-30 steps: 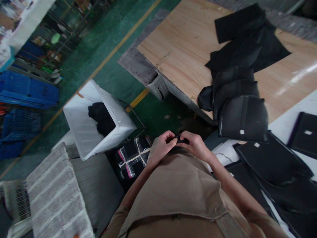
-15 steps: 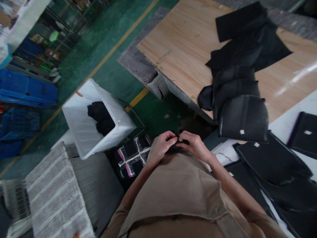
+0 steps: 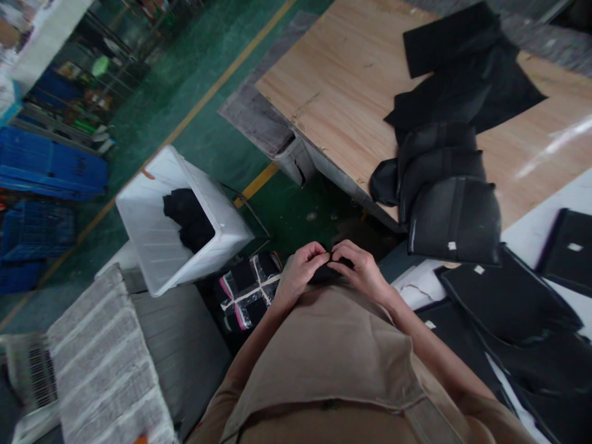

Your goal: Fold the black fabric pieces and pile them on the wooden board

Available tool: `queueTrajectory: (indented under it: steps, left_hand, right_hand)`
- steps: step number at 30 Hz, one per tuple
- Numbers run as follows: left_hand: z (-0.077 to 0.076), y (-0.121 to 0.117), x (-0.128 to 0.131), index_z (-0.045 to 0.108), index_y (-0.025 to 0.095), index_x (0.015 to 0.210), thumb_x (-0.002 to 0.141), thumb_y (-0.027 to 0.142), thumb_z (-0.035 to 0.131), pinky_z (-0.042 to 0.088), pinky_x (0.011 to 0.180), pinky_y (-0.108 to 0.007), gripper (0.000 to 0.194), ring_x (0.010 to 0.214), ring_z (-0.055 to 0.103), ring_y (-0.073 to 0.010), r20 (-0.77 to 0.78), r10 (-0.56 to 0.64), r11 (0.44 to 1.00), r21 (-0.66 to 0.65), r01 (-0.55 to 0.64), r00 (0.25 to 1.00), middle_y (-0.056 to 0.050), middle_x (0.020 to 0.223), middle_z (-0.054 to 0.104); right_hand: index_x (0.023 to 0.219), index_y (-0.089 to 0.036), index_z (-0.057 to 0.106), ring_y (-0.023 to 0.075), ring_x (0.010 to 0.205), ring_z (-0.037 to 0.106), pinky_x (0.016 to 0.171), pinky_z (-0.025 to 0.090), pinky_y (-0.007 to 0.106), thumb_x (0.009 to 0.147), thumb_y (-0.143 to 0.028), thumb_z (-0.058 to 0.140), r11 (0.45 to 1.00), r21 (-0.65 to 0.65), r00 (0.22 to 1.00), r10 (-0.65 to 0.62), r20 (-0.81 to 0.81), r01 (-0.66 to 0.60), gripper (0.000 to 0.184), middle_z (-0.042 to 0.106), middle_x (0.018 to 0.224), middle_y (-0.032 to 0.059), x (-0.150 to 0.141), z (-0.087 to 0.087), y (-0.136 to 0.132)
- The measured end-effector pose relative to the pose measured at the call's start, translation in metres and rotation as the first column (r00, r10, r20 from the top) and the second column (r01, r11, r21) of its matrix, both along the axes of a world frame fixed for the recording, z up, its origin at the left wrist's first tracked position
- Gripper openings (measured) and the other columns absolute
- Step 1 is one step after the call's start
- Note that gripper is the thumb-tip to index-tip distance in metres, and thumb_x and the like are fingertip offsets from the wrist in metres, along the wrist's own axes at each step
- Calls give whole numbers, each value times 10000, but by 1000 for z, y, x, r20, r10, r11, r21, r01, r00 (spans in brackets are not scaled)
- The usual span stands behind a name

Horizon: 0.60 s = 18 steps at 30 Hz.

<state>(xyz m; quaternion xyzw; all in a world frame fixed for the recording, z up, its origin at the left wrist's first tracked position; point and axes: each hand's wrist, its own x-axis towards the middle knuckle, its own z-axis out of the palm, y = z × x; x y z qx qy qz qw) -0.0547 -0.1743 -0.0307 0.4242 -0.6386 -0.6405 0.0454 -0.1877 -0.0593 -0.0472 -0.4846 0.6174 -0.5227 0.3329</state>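
My left hand [image 3: 303, 271] and my right hand [image 3: 361, 268] meet in front of my apron [image 3: 333, 351], fingertips pinched close together. Between them is a piece of black fabric [image 3: 326, 275], mostly covered by the fingers and the apron's edge, so its shape cannot be made out. Both hands are closed on it. To the right, black padded pieces with rounded tops [image 3: 456, 216] stand overlapped on the wooden table's near edge. More flat black pieces [image 3: 513, 302] lie by my right forearm.
A white bin [image 3: 157, 246] with black cloth [image 3: 189, 222] inside stands left, beside a strapped bundle [image 3: 250, 290]. A striped fabric-covered surface [image 3: 106, 364] is at lower left. The wooden table [image 3: 333, 80] carries black sheets [image 3: 462, 74]. Blue crates [image 3: 50, 160] stand across the aisle.
The fingers of both hands have shifted slightly on the black fabric and the fingertips have drawn a little closer together. Everything else stays in place.
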Motion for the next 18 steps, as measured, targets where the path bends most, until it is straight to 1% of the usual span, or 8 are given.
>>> queueTrajectory:
  steps: [2,4,7,11,15,18]
  left_hand:
    - [0,0,0,542,176,703,803,316,601,323,599,-227,181,653,420,-107,-66,-15,1000,-18,14,998,46,658,463]
    - [-2,0,1,532,176,698,805,299,593,321,598,-228,174,650,417,-107,-92,-40,999,-24,37,995,46,656,457]
    - [-4,-1,4,533,176,704,815,312,590,323,600,-228,184,648,414,-109,-71,-64,998,-26,62,995,43,661,462]
    - [-4,-4,5,554,178,761,868,415,554,346,634,-224,260,692,431,-120,-87,-64,997,-50,60,994,29,716,487]
    - [-5,-6,4,549,180,768,899,442,525,362,658,-222,294,713,440,-124,-97,-79,994,-84,71,992,24,735,485]
    - [-8,-5,4,540,182,743,896,447,535,364,650,-220,307,703,438,-122,-24,-68,994,-92,66,997,29,714,470]
  right_hand:
    - [865,-227,569,189,884,598,778,468,311,924,-247,607,1000,-1,1000,-19,4,19,73,597,982,53,2,1,0]
    - [865,-229,570,186,869,597,772,468,309,923,-242,608,1000,3,999,-25,21,25,71,601,960,46,4,1,0]
    - [861,-228,570,183,852,595,766,463,304,913,-238,623,999,15,998,-46,50,45,75,600,911,31,6,-1,0]
    - [853,-225,573,194,875,603,790,464,312,901,-240,638,996,17,995,-86,59,85,83,603,894,30,5,-4,0]
    - [867,-234,602,208,916,611,824,480,332,911,-244,621,996,-3,995,-90,44,91,49,607,936,48,3,-4,0]
    - [876,-239,630,215,937,613,834,491,347,923,-254,598,997,-12,997,-78,22,79,59,607,985,64,3,-4,1]
